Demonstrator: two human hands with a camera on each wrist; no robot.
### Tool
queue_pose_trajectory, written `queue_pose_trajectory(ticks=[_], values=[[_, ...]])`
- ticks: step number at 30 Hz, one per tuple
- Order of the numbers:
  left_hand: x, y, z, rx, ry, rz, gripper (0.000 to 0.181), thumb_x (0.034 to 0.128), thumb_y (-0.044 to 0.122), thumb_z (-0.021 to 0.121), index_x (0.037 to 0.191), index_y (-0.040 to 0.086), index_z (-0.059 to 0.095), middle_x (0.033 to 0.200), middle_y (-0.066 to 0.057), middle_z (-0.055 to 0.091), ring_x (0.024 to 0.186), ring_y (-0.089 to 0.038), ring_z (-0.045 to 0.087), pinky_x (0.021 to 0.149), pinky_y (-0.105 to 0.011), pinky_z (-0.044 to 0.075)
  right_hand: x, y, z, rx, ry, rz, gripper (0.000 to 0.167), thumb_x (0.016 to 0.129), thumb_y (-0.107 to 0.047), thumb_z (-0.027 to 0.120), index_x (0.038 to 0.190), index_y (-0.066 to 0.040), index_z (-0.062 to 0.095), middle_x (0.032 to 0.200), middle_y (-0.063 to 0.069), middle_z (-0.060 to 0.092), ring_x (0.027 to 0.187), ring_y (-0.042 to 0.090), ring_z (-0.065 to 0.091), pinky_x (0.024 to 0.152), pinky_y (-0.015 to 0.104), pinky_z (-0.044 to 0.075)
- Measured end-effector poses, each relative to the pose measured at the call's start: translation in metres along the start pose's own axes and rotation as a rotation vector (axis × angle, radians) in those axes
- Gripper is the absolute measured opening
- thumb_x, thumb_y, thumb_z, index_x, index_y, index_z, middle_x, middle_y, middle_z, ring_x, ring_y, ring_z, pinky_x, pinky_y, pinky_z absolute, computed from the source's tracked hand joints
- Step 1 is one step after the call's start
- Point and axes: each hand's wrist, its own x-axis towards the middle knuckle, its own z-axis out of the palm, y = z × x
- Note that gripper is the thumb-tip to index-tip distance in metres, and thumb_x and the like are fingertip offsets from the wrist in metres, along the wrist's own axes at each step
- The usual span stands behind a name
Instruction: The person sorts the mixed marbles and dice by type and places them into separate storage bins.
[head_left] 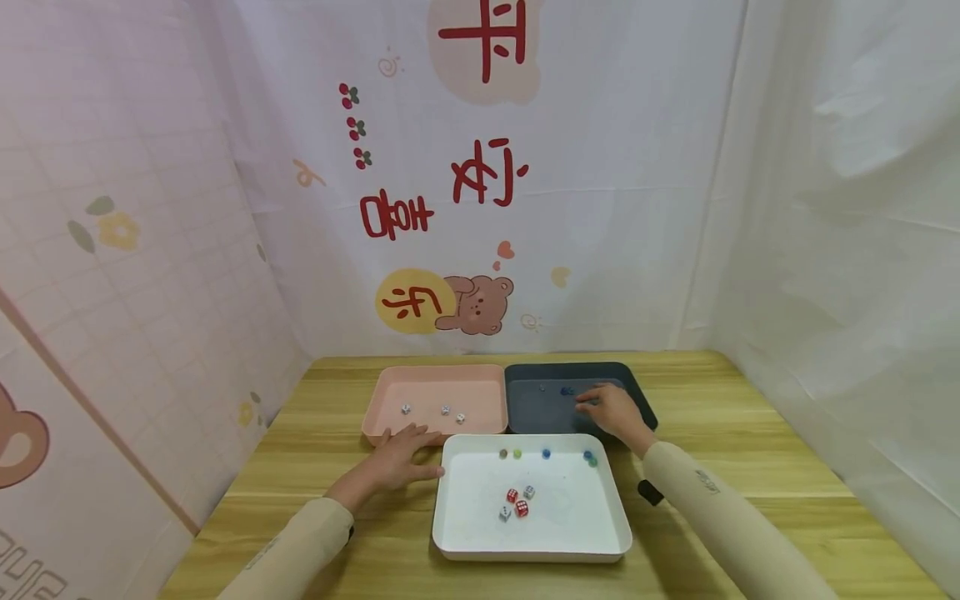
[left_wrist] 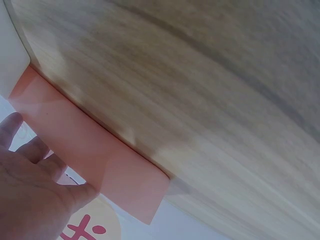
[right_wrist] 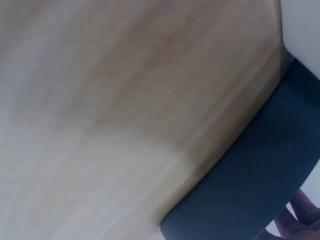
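My left hand (head_left: 401,461) is spread at the near rim of the pink tray (head_left: 442,379), beside the white tray's left wall. In the left wrist view its fingers (left_wrist: 34,150) reach past the pink tray's side (left_wrist: 90,145), holding nothing visible. My right hand (head_left: 615,414) hovers over the dark tray (head_left: 540,417), fingertips apart and close to blue marbles (head_left: 567,391); nothing shows between them. In the right wrist view, the dark tray's side (right_wrist: 240,185) hides most of that hand (right_wrist: 297,222). White dice (head_left: 446,410) lie in the pink tray.
A white tray (head_left: 555,546) stands in front, holding red dice (head_left: 522,507), white dice (head_left: 505,513) and several coloured marbles (head_left: 546,454) along its far side. The wooden table (head_left: 750,450) is enclosed by printed white cloth (head_left: 615,208) at the back and sides.
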Motion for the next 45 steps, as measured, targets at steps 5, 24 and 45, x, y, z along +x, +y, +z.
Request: queue_pose_trajectory(ticks=[5, 24, 45], values=[[0.0, 0.001, -0.002, -0.005, 0.0, 0.003, 0.068, 0.0893, 0.048, 0.071, 0.145, 0.013, 0.052, 0.153, -0.02, 0.038, 0.145, -0.041, 0.024, 0.113, -0.069, 0.004, -0.008, -0.002, -0.002, 0.045, -0.027, -0.002, 0.026, 0.095, -0.026, 0.068, 0.112, -0.008, 0.076, 0.138, 0.029, 0.052, 0.13, 0.049, 0.044, 0.103, 0.063, 0.037], [0.001, 0.0, -0.003, -0.002, -0.012, 0.005, 0.066, 0.0902, 0.047, 0.07, 0.145, 0.016, 0.052, 0.153, -0.02, 0.038, 0.146, -0.041, 0.024, 0.113, -0.069, 0.003, -0.054, -0.017, -0.013, 0.088, -0.055, -0.136, 0.022, 0.091, -0.027, 0.074, 0.106, -0.013, 0.079, 0.143, 0.027, 0.048, 0.135, 0.052, 0.036, 0.104, 0.068, 0.032], [0.001, -0.002, -0.001, -0.015, -0.005, 0.019, 0.069, 0.089, 0.05, 0.07, 0.145, 0.013, 0.052, 0.153, -0.021, 0.039, 0.145, -0.041, 0.025, 0.112, -0.07, 0.004, -0.077, -0.019, -0.001, -0.291, 0.04, -0.194, 0.012, 0.077, -0.026, 0.085, 0.086, -0.019, 0.081, 0.132, 0.023, 0.059, 0.13, 0.049, 0.044, 0.103, 0.076, 0.023]])
